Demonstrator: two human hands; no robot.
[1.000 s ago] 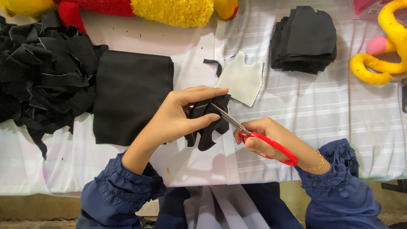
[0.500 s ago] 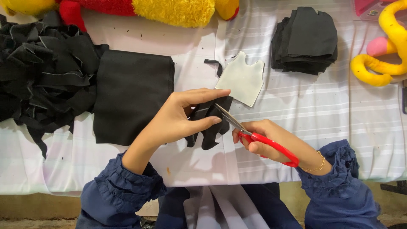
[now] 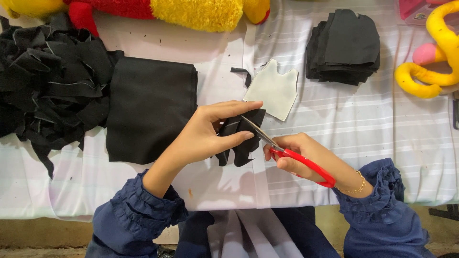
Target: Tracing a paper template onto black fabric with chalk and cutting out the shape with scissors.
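Bright, even light falls from above across the white striped tablecloth [image 3: 363, 129]; no glare breaks its surface; soft, short shadows sit beneath the left hand [image 3: 203, 136] and the right hand [image 3: 299, 155]; the folded black fabric sheet [image 3: 150, 107] reads nearly flat, its folds lost in darkness; focus is sharp throughout; edges show little bending.

Frame edges crop plush toy [image 3: 191, 12]; scissor blade tips [image 3: 248, 122] hidden
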